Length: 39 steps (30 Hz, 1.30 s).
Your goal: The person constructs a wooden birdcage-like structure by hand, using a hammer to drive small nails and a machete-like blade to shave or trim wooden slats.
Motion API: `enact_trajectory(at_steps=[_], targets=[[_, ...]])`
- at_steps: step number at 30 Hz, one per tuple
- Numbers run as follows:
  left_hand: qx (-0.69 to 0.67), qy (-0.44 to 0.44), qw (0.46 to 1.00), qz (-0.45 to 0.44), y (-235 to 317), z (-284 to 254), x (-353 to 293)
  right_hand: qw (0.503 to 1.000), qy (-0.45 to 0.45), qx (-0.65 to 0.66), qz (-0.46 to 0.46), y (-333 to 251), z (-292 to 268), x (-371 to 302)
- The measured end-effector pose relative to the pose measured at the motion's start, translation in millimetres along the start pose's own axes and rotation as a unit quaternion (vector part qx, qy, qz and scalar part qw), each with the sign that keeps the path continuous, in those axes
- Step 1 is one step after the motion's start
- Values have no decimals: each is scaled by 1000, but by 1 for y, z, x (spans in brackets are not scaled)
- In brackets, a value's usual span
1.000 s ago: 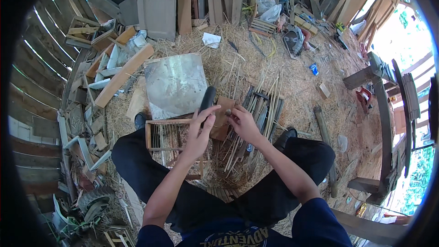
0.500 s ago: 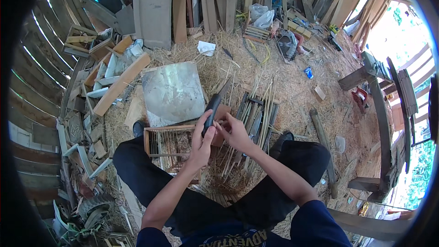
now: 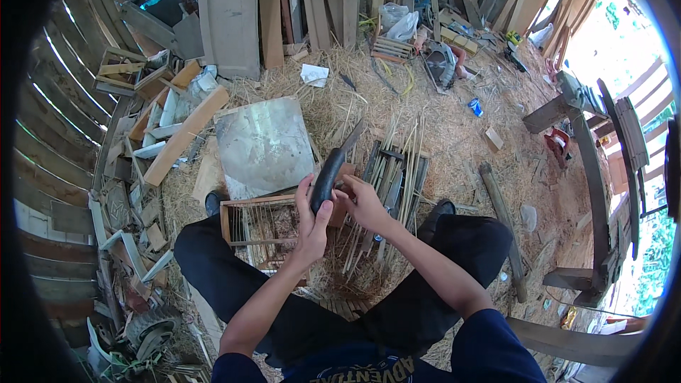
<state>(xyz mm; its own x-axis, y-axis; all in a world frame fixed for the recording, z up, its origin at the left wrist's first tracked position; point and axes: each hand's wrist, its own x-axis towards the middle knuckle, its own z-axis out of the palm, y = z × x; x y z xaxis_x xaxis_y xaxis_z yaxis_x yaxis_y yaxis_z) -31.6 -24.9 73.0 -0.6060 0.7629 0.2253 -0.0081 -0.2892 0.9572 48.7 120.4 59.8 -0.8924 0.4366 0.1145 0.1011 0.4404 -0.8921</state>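
1. Knife (image 3: pixel 329 174) is held up in front of the person, its dark handle slanting and its narrow blade pointing away from the body, a little rightward.
2. Left grip (image 3: pixel 310 222) is wrapped about the lower handle — fingers on the left side, thumb at the handle's near end.
3. Right grip (image 3: pixel 368 207) is just beside the handle, fingers bent toward it; the fingertips are partly hidden — whether they pinch anything cannot be told.
4. Brown board (image 3: pixel 346 171) shows behind the hands, mostly covered.
5. Barred wooden frame (image 3: pixel 225 223) lies by the left leg.
6. Square grey panel (image 3: pixel 262 147) lies beyond that frame.
7. Thin sticks (image 3: pixel 409 163) lie bundled loosely right of the hands.
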Motion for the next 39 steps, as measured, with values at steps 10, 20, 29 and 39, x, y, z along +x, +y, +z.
enact_trajectory(at_steps=[10, 20, 29, 39], targets=[[88, -26, 995, 23, -12, 3, -6, 919, -48, 359, 156, 45, 20, -8], [144, -27, 989, 29, -5, 9, -10, 785, -39, 517, 339, 21, -4, 9], [226, -68, 971, 39, -36, 13, -27, 866, -31, 364, 342, -1, -3, 4], [155, -94, 981, -74, 2, 16, -7, 832, 6, 388, 398, -22, -15, 3]])
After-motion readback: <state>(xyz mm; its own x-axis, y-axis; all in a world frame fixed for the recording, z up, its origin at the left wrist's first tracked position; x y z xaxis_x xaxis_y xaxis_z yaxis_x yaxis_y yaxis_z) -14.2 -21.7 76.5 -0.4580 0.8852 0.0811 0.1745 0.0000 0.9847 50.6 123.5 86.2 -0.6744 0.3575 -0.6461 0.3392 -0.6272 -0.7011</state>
